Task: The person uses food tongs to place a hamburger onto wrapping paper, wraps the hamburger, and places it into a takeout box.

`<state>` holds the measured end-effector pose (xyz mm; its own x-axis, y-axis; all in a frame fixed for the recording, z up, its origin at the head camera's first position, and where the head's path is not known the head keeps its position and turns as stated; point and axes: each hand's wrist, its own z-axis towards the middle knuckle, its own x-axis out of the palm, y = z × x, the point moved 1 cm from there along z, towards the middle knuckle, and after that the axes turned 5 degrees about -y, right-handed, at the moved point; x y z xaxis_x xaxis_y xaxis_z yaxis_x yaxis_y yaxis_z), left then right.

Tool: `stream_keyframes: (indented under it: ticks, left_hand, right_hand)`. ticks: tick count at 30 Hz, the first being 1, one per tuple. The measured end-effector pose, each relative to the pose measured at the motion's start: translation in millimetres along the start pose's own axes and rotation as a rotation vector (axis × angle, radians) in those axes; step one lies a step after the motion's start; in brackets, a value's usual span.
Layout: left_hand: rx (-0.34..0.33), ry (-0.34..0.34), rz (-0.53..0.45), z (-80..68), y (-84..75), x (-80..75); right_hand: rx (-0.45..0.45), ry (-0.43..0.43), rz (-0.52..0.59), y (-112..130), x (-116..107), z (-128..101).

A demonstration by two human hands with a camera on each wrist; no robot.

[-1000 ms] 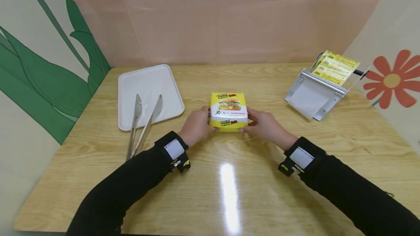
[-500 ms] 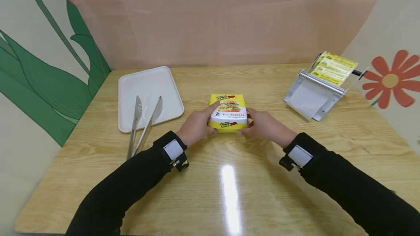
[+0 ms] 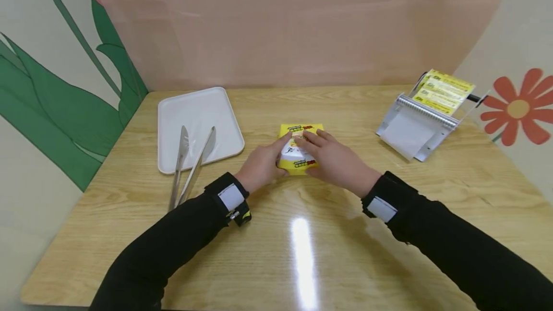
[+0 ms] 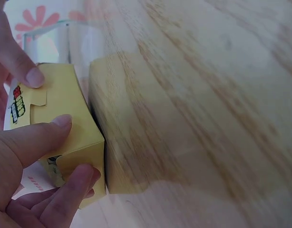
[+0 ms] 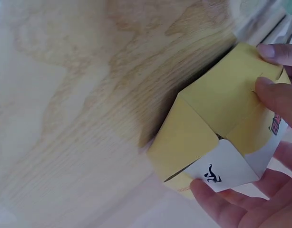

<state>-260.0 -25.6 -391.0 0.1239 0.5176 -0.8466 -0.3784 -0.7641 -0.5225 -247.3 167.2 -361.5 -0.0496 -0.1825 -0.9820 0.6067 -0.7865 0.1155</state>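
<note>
A small yellow cardboard burger box [image 3: 298,155] is held between both hands at mid-counter. The left hand [image 3: 260,168] is curled round the box's left side; in the left wrist view its fingers [image 4: 39,142] are seen pressed on the smooth yellow side panel, with a fingertip at a notched tab edge. The right hand [image 3: 334,162] is laid over the top and right side, fingers bent across the printed lid, thumb under the near edge; in the right wrist view a fingertip [image 5: 272,51] is set on the upper fold, and a white flap bearing a black mark is seen at the box corner [image 5: 217,142]. So both grips are closed on the box. The box is squat and square, of matte card, its lid printed with a burger picture and red and black lettering; it rests on the counter.

The counter [image 3: 302,263] is pale wood-grain laminate, glossy, with a bright streak of reflected light near the front. To the left, a white rectangular tray [image 3: 196,124] with rounded corners is noted, and metal tongs [image 3: 190,164] are laid with flat tips on the tray and handles off its near edge. At far right, a metal label dispenser [image 3: 421,121] with a ribbed roller carries yellow printed labels [image 3: 442,92]. Black sleeves [image 3: 173,248] with strapped wrist bands are worn.
</note>
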Motion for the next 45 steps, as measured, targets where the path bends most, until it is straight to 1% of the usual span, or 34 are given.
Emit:
stream_keyframes:
  ticks: [5,16,19,25,36,40,45]
  left_hand:
    - [-0.006,0.002,0.001,0.1,-1.8,-1.3]
    - [-0.026,0.022,-0.02,0.3,-2.5,-1.3]
    - [-0.019,0.022,-0.016,-0.4,-2.5,-1.2]
    - [0.001,0.013,-0.003,-1.5,-1.9,-0.3]
    - [-0.01,0.013,0.013,-1.1,-1.8,-0.8]
    - [-0.006,0.011,0.005,-1.4,-1.7,-0.7]
    - [-0.001,0.01,0.015,-0.5,-1.4,0.4]
  right_hand:
    - [0.002,-0.011,0.018,0,-1,0]
    - [0.019,-0.005,0.03,2,-2,3]
    - [0.016,-0.011,0.017,2,-2,3]
    - [-0.013,-0.051,-0.023,4,-1,3]
    - [-0.01,-0.061,-0.06,10,-4,3]
    - [-0.01,-0.066,-0.086,10,-1,4]
    - [-0.02,-0.1,-0.102,8,4,3]
